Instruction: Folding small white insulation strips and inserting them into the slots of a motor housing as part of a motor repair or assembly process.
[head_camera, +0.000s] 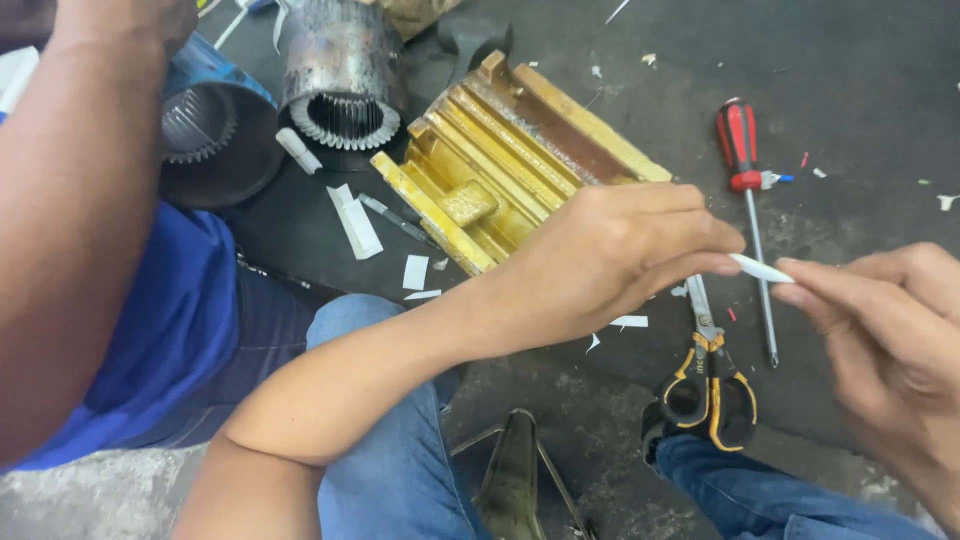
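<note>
My left hand (610, 255) pinches one end of a small white paper strip (760, 268) between thumb and fingers. My right hand (890, 335) comes in from the right with its fingertips at the strip's other end. Both hands hover above the dark floor, just over a pair of black-and-yellow scissors (708, 385) and beside a red-handled screwdriver (745, 190). A yellow ribbed metal block (500, 165) lies behind my left hand.
Another person in blue (150, 330) sits at the left, their arm (70, 200) reaching up. Two toothed metal stator cylinders (340, 75) (210, 130) stand at the back left. White paper scraps (355, 220) lie on the floor. My knees in jeans (400, 470) are below.
</note>
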